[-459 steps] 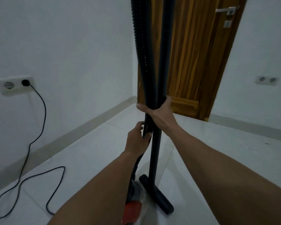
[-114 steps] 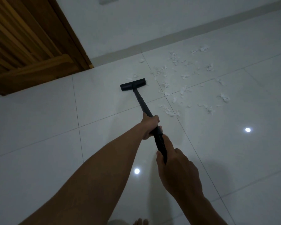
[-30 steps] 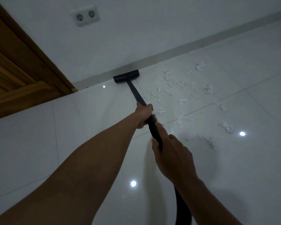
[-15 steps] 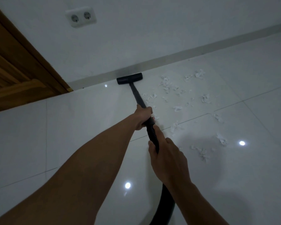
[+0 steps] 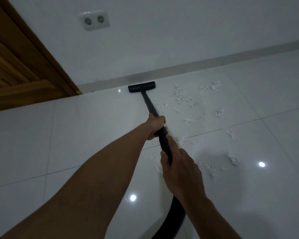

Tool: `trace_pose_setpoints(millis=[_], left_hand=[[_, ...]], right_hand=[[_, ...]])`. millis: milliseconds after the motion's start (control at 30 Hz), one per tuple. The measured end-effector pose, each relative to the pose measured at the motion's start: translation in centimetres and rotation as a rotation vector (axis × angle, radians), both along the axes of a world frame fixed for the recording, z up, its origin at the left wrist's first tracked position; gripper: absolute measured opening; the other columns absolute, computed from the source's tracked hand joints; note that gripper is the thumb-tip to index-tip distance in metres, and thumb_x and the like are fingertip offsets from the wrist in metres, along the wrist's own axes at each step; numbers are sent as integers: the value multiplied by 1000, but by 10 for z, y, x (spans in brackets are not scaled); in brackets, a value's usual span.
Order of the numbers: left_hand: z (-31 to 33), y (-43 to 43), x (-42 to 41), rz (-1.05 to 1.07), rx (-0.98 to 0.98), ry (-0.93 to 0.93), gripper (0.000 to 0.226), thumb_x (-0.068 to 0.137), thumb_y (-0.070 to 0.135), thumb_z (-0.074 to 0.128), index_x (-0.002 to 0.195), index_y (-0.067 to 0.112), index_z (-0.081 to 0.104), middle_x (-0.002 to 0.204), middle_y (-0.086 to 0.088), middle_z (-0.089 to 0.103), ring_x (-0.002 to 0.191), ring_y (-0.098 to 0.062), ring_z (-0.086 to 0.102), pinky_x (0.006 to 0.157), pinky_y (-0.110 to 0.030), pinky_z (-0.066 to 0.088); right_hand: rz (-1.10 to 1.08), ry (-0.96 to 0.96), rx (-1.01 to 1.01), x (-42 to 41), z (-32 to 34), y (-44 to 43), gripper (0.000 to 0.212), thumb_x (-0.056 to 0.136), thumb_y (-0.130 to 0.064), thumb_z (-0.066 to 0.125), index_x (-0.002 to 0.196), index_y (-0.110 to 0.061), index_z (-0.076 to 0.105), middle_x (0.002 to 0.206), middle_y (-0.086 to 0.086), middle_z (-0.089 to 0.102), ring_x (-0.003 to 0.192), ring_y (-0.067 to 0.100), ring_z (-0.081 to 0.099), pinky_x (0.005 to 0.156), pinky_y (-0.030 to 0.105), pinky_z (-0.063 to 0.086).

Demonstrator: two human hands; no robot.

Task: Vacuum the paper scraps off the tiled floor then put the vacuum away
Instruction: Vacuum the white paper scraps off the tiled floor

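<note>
Torn white paper scraps (image 5: 188, 120) lie on the glossy tiled floor (image 5: 76, 135) right of the flat black vacuum head (image 5: 141, 86), which seemingly touches the skirting (image 5: 205, 66); its black tube (image 5: 149, 104) runs back through the nearer left hand (image 5: 155, 125), then the right hand (image 5: 178, 169), fingers curled round it.

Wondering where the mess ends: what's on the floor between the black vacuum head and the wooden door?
Only bare tile with one small light glint, in the head view; the paper scraps lie right of the vacuum head.
</note>
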State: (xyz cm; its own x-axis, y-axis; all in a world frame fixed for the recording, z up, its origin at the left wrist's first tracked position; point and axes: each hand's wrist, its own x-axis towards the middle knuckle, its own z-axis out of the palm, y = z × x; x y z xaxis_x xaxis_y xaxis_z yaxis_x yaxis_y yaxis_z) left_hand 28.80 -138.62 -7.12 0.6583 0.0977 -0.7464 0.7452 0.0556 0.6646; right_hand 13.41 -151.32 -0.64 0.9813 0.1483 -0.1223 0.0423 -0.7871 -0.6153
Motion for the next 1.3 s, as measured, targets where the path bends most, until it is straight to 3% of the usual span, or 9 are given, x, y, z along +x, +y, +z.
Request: trace_pose_setpoints(millis=[133, 333, 467, 700, 967, 1300], left_hand=[[3, -5, -9, -8, 1, -2, 59, 96, 10, 50, 149, 13, 24, 89, -12, 57, 63, -18, 59, 57, -30, 55], [3, -19, -30, -16, 9, 2, 60, 95, 12, 51, 149, 13, 25, 99, -14, 56, 72, -20, 60, 66, -33, 55], [2, -29, -47, -19, -18, 2, 66, 96, 11, 50, 154, 17, 18, 103, -14, 57, 64, -17, 61, 50, -26, 55], [-2, -49, -88, -30, -31, 20, 62, 96, 9, 49, 150, 18, 21, 109, -15, 53, 64, -17, 60, 49, -26, 55], [3, -69, -121, -24, 6, 3, 59, 96, 12, 49, 149, 14, 23, 113, -15, 55, 64, -15, 61, 46, -23, 54], [16, -89, -148, 4, 37, -5, 58, 95, 11, 47, 149, 12, 25, 109, -15, 58, 62, -14, 60, 42, -19, 51]], right_hand=[[4, 0, 17, -10, 7, -4, 57, 103, -43, 37, 155, -40, 16, 104, -2, 59, 88, 18, 64, 78, 38, 56], [-2, -24, -6, -32, 8, -17, 58, 102, -41, 40, 156, -35, 18, 99, 0, 60, 81, 17, 62, 71, 34, 54], [2, -29, -29, -50, 4, -26, 58, 102, -41, 41, 156, -32, 21, 91, 0, 57, 72, 17, 60, 66, 34, 55], [-27, 6, -81, -94, 7, -44, 58, 102, -44, 38, 156, -35, 17, 90, -2, 54, 72, 17, 59, 65, 32, 51], [-30, -48, -33, -129, 8, -61, 57, 101, -41, 43, 155, -31, 26, 85, 1, 56, 65, 21, 58, 59, 34, 49], [-4, 32, -27, -149, 21, -89, 55, 103, -45, 35, 154, -40, 14, 94, -2, 56, 82, 19, 60, 74, 37, 52]])
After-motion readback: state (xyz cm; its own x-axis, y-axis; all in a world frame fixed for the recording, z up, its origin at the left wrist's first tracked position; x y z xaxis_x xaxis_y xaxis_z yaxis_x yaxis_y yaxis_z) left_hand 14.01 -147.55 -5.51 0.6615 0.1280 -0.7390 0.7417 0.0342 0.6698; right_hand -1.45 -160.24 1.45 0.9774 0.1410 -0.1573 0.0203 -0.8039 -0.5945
